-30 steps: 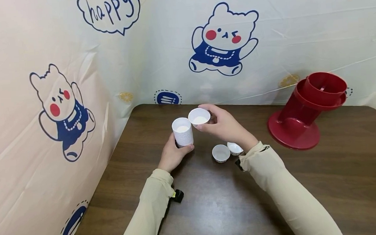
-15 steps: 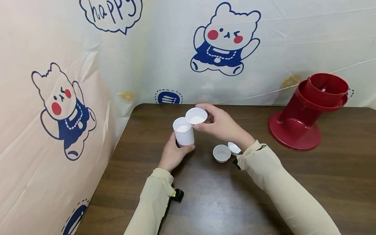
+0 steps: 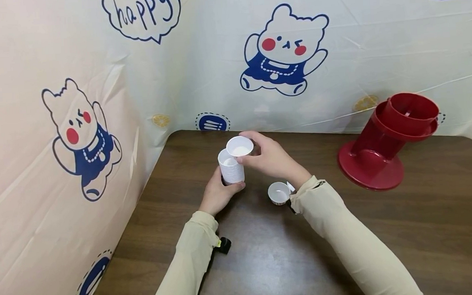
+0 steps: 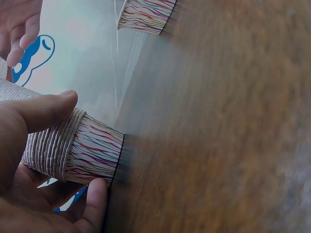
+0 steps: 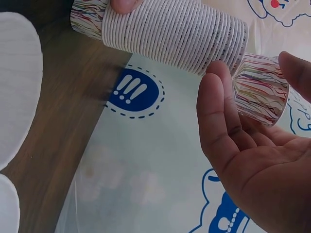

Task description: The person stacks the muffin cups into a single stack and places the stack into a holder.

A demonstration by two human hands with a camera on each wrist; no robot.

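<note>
Near the back of the table, my left hand [image 3: 218, 193] grips a tall stack of nested white paper cups [image 3: 232, 172], thumb and fingers around its lower part. The stack stands upright, its bottom cup [image 4: 97, 148] printed with coloured wavy lines. My right hand [image 3: 272, 158] pinches a single paper cup [image 3: 240, 148] between thumb and fingers. In the right wrist view this held cup [image 5: 262, 90] is tilted, its base right at the rim of the stack. Another paper cup [image 3: 279, 193] stands on the table below my right wrist, beside a white cup [image 3: 290, 187] mostly hidden by the sleeve.
A red plastic stand [image 3: 376, 152] with a round base and a slanted tube with an open top is at the right rear of the brown wooden table [image 3: 267, 254]. A white cloth [image 3: 198, 68] printed with bears hangs behind the table and along its left side.
My right hand has moved left with its cup, from beside the stack to over its rim. The sleeve now covers more of the rear cup on the table. My left hand stays nearly still.
</note>
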